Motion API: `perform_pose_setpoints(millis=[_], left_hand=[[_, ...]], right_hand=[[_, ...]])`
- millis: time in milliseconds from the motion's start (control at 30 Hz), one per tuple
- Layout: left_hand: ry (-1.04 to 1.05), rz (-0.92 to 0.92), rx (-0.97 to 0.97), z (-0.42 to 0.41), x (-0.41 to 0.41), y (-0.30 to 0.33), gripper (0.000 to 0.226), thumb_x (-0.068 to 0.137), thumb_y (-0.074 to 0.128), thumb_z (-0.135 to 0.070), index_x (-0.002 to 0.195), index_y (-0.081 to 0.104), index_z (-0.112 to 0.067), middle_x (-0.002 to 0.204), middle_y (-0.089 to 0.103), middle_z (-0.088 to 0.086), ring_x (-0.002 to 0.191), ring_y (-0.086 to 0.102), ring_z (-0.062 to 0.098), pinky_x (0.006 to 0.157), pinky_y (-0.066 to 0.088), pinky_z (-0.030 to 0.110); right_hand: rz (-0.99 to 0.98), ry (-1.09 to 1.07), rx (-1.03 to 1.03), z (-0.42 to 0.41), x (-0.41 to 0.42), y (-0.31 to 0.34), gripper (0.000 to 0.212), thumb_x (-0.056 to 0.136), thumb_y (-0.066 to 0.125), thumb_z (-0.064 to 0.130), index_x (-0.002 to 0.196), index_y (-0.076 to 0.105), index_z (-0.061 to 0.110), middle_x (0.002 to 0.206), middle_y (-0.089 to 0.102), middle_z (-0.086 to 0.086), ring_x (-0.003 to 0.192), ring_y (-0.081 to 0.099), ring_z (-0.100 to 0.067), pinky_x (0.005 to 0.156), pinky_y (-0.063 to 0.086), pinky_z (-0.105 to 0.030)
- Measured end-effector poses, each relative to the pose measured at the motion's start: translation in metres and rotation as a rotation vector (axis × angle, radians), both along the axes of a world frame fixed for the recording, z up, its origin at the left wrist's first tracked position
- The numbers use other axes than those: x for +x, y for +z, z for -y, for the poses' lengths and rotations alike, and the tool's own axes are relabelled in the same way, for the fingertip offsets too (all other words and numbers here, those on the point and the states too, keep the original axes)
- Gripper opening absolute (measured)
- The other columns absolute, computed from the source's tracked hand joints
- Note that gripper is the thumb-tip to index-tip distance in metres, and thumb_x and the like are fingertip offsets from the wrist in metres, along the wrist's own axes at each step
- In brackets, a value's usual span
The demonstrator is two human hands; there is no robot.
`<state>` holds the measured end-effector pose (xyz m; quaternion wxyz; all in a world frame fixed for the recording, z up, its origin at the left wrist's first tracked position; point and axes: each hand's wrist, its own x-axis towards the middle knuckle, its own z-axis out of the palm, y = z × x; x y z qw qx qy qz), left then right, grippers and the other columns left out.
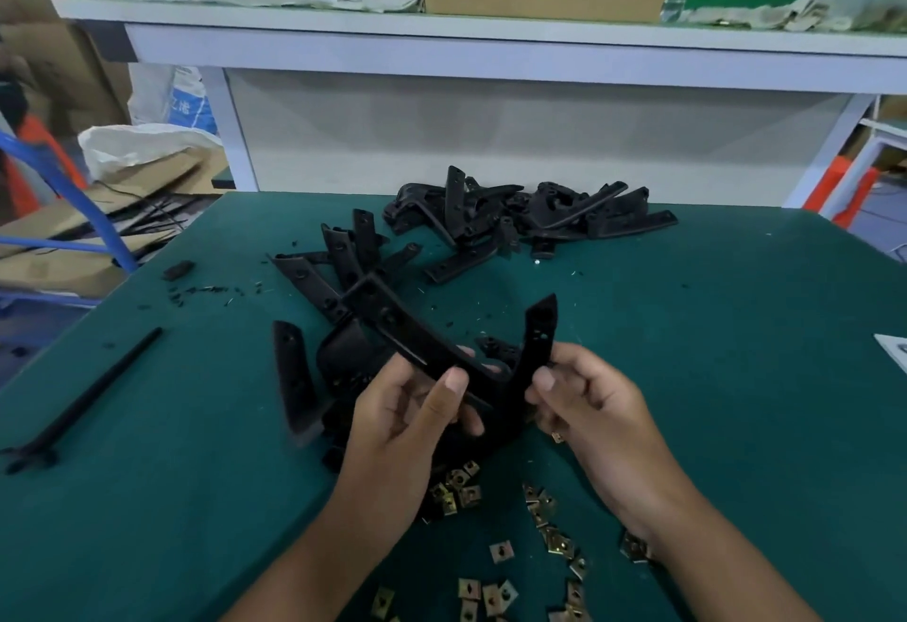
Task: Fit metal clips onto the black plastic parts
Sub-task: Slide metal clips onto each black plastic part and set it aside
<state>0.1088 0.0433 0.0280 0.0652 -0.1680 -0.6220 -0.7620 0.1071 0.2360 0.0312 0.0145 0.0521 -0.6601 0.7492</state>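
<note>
While both hands work above the worktop [147, 499], a black plastic part [444, 356], V-shaped with two flat arms, is held up over the near centre of it. Left hand [407, 420] has fingers curled round the part's left arm, thumb on top. Right hand [584, 400] pinches the right arm near the bend, fingers narrow. Whether a clip sits under the right fingers I cannot tell.

Loose metal clips [545, 513] lie on the worktop just below the held part, nearer the person. More black parts sit in a pile [530, 214] at the worktop's far edge, others just left of the held part. A thin black rod [93, 391] lies well left.

Part looks stiff, light, matte, not slippery; best gripped on the flat arms near the bend. Clips are small, springy, probably sharp-edged; pinch by the sides.
</note>
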Motion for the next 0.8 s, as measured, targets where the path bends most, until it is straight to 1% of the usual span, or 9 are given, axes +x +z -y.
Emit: perform_pose_setpoints(millis=[100,167,300,400,467,533,633,733,800], left_hand=[[-0.135,0.030,0.090,-0.001,0.001,0.000,0.036,0.099,0.058,-0.041,0.108,0.075,-0.011,0.119,0.071,0.015,0.107,0.068,0.034,0.090,0.055,0.036],[-0.188,0.163,0.218,-0.003,0.000,0.001,0.034,0.099,0.053,-0.029,0.097,0.079,-0.008,0.124,0.070,0.016,0.121,0.063,0.034,0.091,0.056,0.037],[-0.247,0.449,0.262,-0.010,-0.003,0.002,0.011,0.080,0.074,-0.016,0.086,0.069,-0.007,0.117,0.072,0.014,0.097,0.073,0.021,0.078,0.060,0.032],[-0.335,0.573,0.270,-0.012,0.001,-0.002,0.052,0.072,0.085,-0.005,0.119,0.062,-0.004,0.123,0.070,0.017,0.102,0.073,0.020,0.075,0.059,0.025],[-0.423,0.557,0.310,-0.013,0.005,0.001,0.053,0.080,0.079,-0.001,0.130,0.062,-0.009,0.129,0.067,0.018,0.115,0.067,0.024,0.084,0.056,0.025],[-0.406,0.512,0.282,-0.012,0.006,0.001,0.044,0.083,0.072,-0.006,0.125,0.067,-0.015,0.128,0.066,0.020,0.111,0.064,0.026,0.085,0.056,0.029],[-0.356,0.497,0.245,-0.010,0.007,0.007,0.025,0.093,0.071,-0.023,0.118,0.072,-0.022,0.121,0.070,0.013,0.106,0.067,0.023,0.083,0.056,0.032],[-0.381,0.460,0.193,-0.011,0.011,0.009,0.019,0.093,0.066,-0.034,0.105,0.075,-0.023,0.089,0.074,-0.004,0.074,0.070,0.008,0.064,0.055,0.022],[-0.370,0.401,0.192,-0.013,0.013,0.006,0.018,0.090,0.068,-0.033,0.100,0.073,-0.020,0.087,0.071,-0.001,0.072,0.067,0.010,0.065,0.054,0.021]], right_hand=[[0.042,-0.038,-0.169,0.000,-0.005,0.003,0.020,0.087,0.065,0.026,0.102,0.077,0.023,0.095,0.069,-0.008,0.086,0.057,-0.023,0.079,0.046,-0.037],[0.054,-0.039,-0.252,0.000,-0.006,0.005,0.022,0.088,0.061,0.020,0.101,0.078,0.025,0.102,0.070,-0.012,0.092,0.060,-0.025,0.081,0.050,-0.037],[0.049,0.095,-0.273,-0.003,-0.002,0.009,0.028,0.086,0.066,0.005,0.105,0.077,0.022,0.108,0.074,-0.010,0.097,0.070,-0.021,0.078,0.058,-0.029],[0.061,0.155,-0.217,0.001,0.001,0.009,0.033,0.086,0.074,0.012,0.117,0.073,0.023,0.107,0.071,-0.015,0.099,0.067,-0.027,0.087,0.055,-0.036],[0.079,0.127,-0.245,0.003,0.001,0.011,0.024,0.082,0.080,0.020,0.106,0.074,0.025,0.096,0.071,-0.015,0.089,0.067,-0.025,0.080,0.055,-0.031],[0.082,0.092,-0.263,0.003,0.000,0.013,0.014,0.079,0.078,0.018,0.090,0.076,0.025,0.089,0.074,-0.010,0.081,0.069,-0.017,0.071,0.056,-0.022],[0.108,0.098,-0.331,-0.004,0.000,0.018,0.017,0.072,0.079,0.023,0.088,0.080,0.024,0.093,0.076,-0.007,0.083,0.072,-0.013,0.075,0.059,-0.023],[0.134,0.124,-0.390,-0.007,0.000,0.022,0.019,0.073,0.077,0.020,0.092,0.081,0.023,0.095,0.076,-0.005,0.078,0.069,-0.008,0.074,0.059,-0.021],[0.139,0.142,-0.390,-0.008,-0.001,0.023,0.020,0.079,0.073,0.016,0.096,0.081,0.023,0.096,0.076,-0.004,0.080,0.069,-0.008,0.077,0.058,-0.023]])
